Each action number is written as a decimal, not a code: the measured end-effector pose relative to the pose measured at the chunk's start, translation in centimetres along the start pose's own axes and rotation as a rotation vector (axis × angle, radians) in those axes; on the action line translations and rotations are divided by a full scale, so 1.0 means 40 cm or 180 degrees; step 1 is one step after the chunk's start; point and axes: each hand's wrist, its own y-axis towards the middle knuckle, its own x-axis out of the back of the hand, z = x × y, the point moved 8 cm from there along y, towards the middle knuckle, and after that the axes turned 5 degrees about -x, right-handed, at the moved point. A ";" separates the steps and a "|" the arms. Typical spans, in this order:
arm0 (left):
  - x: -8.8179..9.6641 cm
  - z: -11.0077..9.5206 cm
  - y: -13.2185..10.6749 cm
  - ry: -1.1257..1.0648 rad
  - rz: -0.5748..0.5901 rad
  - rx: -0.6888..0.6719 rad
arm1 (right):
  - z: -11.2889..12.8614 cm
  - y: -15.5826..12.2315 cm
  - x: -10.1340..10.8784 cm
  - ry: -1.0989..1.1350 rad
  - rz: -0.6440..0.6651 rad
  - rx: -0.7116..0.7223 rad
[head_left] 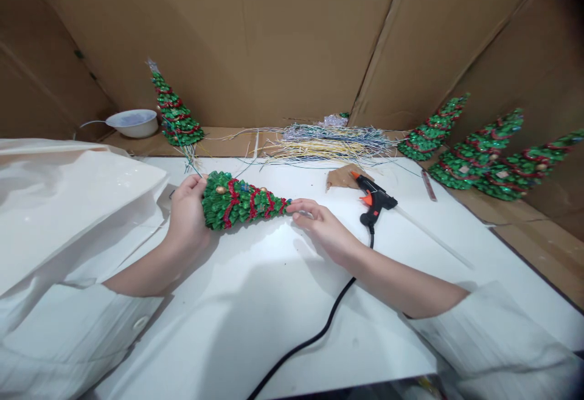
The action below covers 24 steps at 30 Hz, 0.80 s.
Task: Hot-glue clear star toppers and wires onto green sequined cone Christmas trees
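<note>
A small green cone tree [241,200] with red trim and gold beads lies on its side on the white table [255,303], base to the left, tip to the right. My left hand [188,211] is wrapped round its wide base. My right hand [322,225] pinches the pointed tip with its fingertips. A black glue gun [375,199] with an orange nozzle and trigger rests just right of my right hand, its black cord [314,336] running back toward me under my forearm.
A bundle of thin coloured strands [328,141] lies at the table's back edge beside a cardboard scrap [342,176]. One finished tree [176,114] stands back left near a white bowl [135,123]; three more trees [474,151] lean at the right. Cardboard walls surround the table.
</note>
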 end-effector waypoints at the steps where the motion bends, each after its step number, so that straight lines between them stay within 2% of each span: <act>1: 0.001 -0.001 0.000 0.0010 -0.0019 -0.0001 | 0.002 -0.001 0.000 0.0008 0.0004 -0.0057; 7: 0.003 0.000 -0.001 0.0155 -0.0029 -0.0008 | 0.009 -0.001 0.002 0.0063 -0.0042 -0.0217; 17: 0.008 -0.007 -0.004 0.0186 -0.0067 -0.0207 | 0.000 0.004 0.004 0.0061 -0.0130 -0.0172; 22: 0.017 -0.004 -0.011 0.0241 -0.0198 -0.0027 | 0.004 -0.007 -0.001 0.0126 -0.0180 -0.0313; 24: 0.012 0.004 -0.014 0.0185 -0.0139 0.0119 | 0.002 -0.010 -0.002 0.0130 -0.0207 -0.0348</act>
